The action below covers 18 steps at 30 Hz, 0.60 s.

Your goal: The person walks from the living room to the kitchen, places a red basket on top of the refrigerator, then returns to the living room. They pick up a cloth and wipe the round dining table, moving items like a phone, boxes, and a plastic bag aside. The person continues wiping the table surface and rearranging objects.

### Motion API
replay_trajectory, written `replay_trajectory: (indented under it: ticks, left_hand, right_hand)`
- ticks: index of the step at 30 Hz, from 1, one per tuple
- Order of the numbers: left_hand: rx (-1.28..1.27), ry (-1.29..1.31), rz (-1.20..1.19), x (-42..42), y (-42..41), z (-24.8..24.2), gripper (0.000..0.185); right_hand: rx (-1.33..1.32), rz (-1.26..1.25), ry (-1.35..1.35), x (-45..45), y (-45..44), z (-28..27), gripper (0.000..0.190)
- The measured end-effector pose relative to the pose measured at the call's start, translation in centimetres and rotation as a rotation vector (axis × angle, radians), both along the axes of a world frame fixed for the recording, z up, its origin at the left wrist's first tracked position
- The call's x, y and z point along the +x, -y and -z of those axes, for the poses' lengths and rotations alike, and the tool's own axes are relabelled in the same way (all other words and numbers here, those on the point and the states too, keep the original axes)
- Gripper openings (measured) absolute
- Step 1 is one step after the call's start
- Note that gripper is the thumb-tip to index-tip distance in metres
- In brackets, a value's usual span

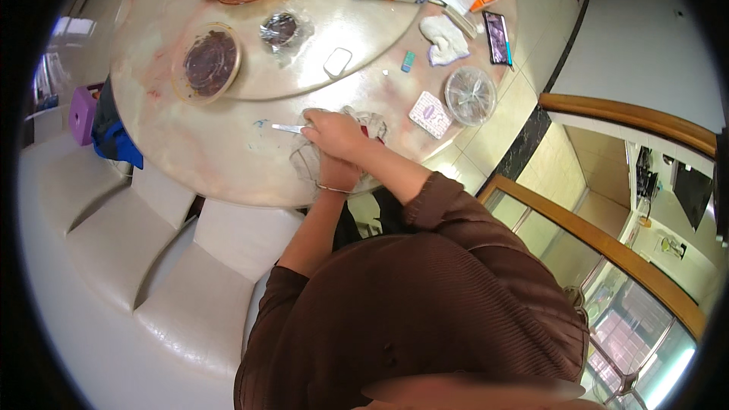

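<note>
My right hand is closed round a small knife or similar tool, whose pale flat blade points left over the marble-patterned table. Under it lies my left hand, wearing a thin bracelet on the wrist and largely covered by the right one; whether it holds anything is hidden. Crumpled clear plastic film spreads beside the hands, and some dark red bits show in it at their right. Small bluish marks are on the tabletop left of the blade tip.
A bowl of dark paste and a film-wrapped dark lump sit on the raised turntable, near a small white dish. To the right are a patterned square card, a clear lidded container, a white cloth and a phone.
</note>
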State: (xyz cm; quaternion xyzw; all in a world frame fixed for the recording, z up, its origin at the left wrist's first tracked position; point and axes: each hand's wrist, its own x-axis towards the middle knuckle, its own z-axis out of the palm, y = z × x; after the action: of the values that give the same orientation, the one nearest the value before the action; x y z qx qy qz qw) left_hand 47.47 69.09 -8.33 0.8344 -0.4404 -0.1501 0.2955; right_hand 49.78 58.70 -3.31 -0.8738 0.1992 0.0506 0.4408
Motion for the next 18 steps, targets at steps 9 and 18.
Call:
replay_trajectory:
  ticks: [9,18]
  left_hand:
    - [-0.140,0.119,-0.044,0.1,0.5,-2.1,0.050]
    - [-0.242,-0.104,0.058,-3.2,11.5,-3.6,0.042]
  right_hand:
    - [0.474,1.014,-0.010,-23.3,9.7,-0.4,0.019]
    - [0.858,1.191,0.098,-23.9,11.5,1.8,0.045]
